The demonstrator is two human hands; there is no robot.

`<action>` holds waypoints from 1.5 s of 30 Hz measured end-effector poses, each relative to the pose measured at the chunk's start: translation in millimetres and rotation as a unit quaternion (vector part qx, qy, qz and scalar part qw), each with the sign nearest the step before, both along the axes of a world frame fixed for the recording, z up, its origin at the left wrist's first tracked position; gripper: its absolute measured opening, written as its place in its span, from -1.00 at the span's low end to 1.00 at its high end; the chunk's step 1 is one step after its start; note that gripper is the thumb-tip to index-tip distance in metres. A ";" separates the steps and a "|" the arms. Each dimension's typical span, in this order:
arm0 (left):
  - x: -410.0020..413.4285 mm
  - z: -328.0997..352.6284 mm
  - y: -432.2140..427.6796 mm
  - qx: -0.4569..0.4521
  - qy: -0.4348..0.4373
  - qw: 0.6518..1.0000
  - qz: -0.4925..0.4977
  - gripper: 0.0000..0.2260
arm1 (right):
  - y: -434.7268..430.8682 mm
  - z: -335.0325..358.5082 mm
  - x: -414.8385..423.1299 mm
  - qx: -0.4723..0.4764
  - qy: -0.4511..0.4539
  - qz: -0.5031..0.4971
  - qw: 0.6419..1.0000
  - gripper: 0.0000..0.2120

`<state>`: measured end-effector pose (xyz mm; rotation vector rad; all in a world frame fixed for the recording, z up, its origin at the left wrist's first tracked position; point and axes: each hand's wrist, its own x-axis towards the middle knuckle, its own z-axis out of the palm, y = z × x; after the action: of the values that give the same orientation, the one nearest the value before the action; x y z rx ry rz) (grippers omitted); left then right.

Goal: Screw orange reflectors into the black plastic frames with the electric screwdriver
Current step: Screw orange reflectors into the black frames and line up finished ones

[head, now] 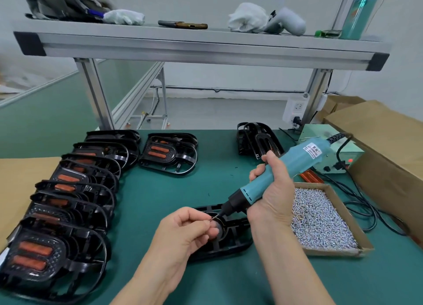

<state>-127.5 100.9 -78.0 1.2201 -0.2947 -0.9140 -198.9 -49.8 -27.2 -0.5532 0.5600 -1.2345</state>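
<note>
right hand (270,197) wrapped round the teal barrel of the electric screwdriver (281,174), fingers clamped. tool slants down-left, bit just over the black frame (229,243), which lies flat on the green mat (160,190) in front of me. left hand (185,231) over the frame's left part, thumb and forefinger pinched together at the bit tip on what i take for a screw (212,218); too small to be sure. any reflector in this frame is hidden under my hands.

frame: judged light, stiff, thin-ribbed plastic, likely to skate on the mat under driver pressure. hold it down by the outer loop, clear of the bit. screw tiny, slippery; pinch the shank. driver looks tail-heavy with its cord; grip low near the black collar.

screw tray (338,199) just right of my wrist. finished frames (75,190) rowed at left.
</note>
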 end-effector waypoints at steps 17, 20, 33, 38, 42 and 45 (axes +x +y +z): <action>-14.8 -17.0 2.6 -0.069 -0.324 0.933 0.142 -0.85 | 5.7 -2.9 8.4 0.083 0.028 -0.030 0.996 -0.71; -14.5 -19.0 2.7 -0.055 -0.375 0.913 0.151 -0.66 | 7.5 -3.3 9.1 0.085 0.032 -0.030 0.995 -0.72; 0.5 -28.8 1.8 -0.072 -0.760 0.601 0.238 -0.77 | 4.9 -10.5 8.1 0.142 0.039 0.000 0.989 -0.86; 2.6 -29.3 -0.4 -0.058 -0.762 0.599 0.238 -0.86 | 2.4 -9.3 7.5 0.143 0.040 -0.005 0.989 -0.83; 2.0 -28.8 -2.1 -0.041 -0.767 0.601 0.220 -0.86 | 0.7 -7.7 6.5 0.136 0.029 -0.007 0.990 -0.84; 2.7 -31.0 -1.1 -0.040 -0.756 0.623 0.198 -0.81 | -0.9 -7.1 5.2 0.127 0.029 -0.013 0.991 -0.82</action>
<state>-124.8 99.8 -109.0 1.6141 -1.3122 0.7570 -193.8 -50.7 -34.3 -0.3689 0.7628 -1.1535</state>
